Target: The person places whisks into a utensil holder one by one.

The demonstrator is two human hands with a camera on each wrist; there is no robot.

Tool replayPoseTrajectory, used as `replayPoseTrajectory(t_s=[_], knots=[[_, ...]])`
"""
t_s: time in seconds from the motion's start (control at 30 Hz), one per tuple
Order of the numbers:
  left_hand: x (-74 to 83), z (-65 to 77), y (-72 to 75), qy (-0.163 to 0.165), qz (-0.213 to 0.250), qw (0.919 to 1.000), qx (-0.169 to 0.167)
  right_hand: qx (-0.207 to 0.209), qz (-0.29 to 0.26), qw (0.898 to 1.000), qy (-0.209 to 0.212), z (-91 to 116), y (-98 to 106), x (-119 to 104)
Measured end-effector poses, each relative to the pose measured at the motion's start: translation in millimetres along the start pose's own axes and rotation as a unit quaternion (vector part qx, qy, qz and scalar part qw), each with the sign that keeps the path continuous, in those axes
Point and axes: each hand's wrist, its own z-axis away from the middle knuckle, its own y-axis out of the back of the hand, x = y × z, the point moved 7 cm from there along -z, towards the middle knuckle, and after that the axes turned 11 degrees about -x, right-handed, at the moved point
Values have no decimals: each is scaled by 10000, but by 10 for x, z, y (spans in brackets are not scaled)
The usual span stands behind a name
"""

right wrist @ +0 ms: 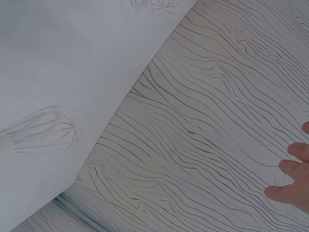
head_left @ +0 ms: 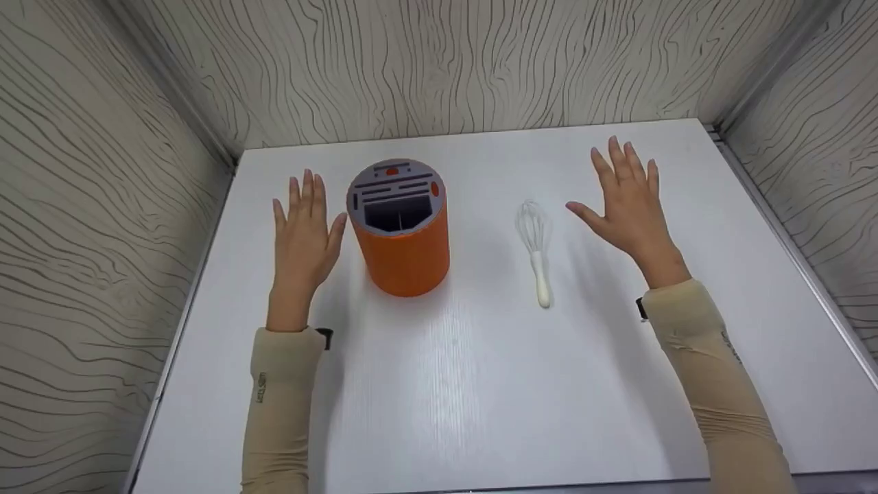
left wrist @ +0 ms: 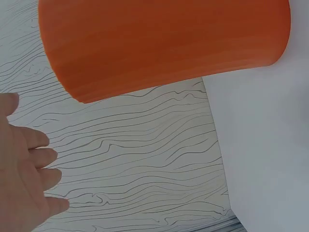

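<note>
An orange round utensil holder (head_left: 410, 264) with a grey slotted top stands upright on the white table. Right of it lies a whisk (head_left: 542, 278) with a cream handle, its wire loops pointing to the back. My left hand (head_left: 300, 243), fingers straight and thumb toward the holder, hovers just left of it. Held out to the right of the whisk is my right hand (head_left: 627, 206), fingers spread and palm down, touching nothing. In the left wrist view the holder's orange side (left wrist: 164, 43) fills the top. The whisk's wires (right wrist: 46, 133) show at left in the right wrist view.
The white table (head_left: 425, 398) is bounded by wood-grain panels (head_left: 439, 68) at the back and both sides. Metal rails (head_left: 796, 264) run along the side edges. More pale wire loops (right wrist: 164, 6) appear at the top of the right wrist view.
</note>
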Motion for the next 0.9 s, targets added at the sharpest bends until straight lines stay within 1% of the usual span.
replayPoseTrajectory(t_s=[0.1, 0.27, 0.5, 0.7, 0.9], knots=[[29, -8, 1, -52, 39, 10000, 54, 4, -71, 10000, -3, 2, 4, -7], [71, -34, -28, -114, 63, 9999, 10, 76, -145, 9998, -63, 8, 5, 10], [127, -75, -94, -127, -23, 9999, -73, 2, -207, 9993, -320, 46, -62, 116], [185, -113, -158, -106, 75, 9998, -120, -48, -387, 9965, -739, 85, -112, 303], [217, -180, -230, 13, 170, 9997, -199, -275, -882, 9864, -1358, 151, -243, 595]])
